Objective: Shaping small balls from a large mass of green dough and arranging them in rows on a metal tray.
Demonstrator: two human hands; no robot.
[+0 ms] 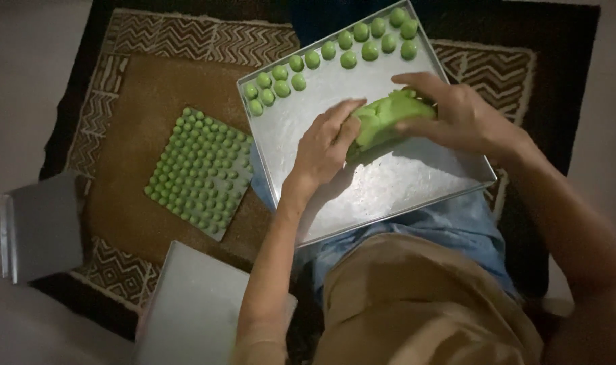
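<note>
While resting on the tray, both hands grip green dough.

A dull, scuffed metal sheen is shown by the large tray. The lump of dough looks soft, matt and creased, and the small balls smooth. The rug is seen as coarse woven cloth, the trousers as soft fabric.
</note>
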